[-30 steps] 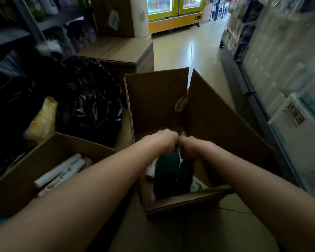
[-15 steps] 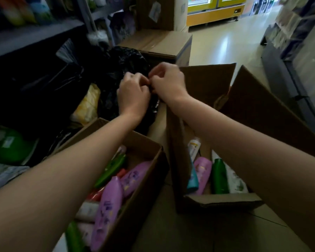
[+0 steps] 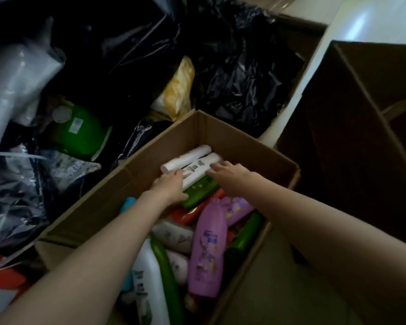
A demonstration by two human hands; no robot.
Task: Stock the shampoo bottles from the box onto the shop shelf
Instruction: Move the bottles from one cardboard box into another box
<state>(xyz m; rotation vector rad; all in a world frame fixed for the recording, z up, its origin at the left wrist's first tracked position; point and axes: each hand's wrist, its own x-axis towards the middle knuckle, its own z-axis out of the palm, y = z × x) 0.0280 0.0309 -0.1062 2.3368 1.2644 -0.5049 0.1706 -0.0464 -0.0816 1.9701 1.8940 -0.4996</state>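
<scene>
An open cardboard box (image 3: 244,134) on the floor holds several shampoo bottles lying loose: two white ones (image 3: 185,157) at its far end, a green one (image 3: 199,191), a purple one (image 3: 209,249), and a large white one (image 3: 148,277) nearest me. Both my hands reach into the far end of the box. My left hand (image 3: 171,186) rests its fingers on the lower end of the nearer white bottle (image 3: 197,167). My right hand (image 3: 227,174) touches the same bottle's upper end with outstretched fingers. No shelf is in view.
A second, taller cardboard box (image 3: 352,127) stands open to the right. Black plastic bags (image 3: 239,73) pile up behind the box, with a yellow bag (image 3: 178,90) among them. A green jug (image 3: 80,132) and plastic-wrapped goods lie to the left.
My hands left the right-hand box, rose together in front of me, then came down apart into the left box. The view has swung left and down onto that box.
</scene>
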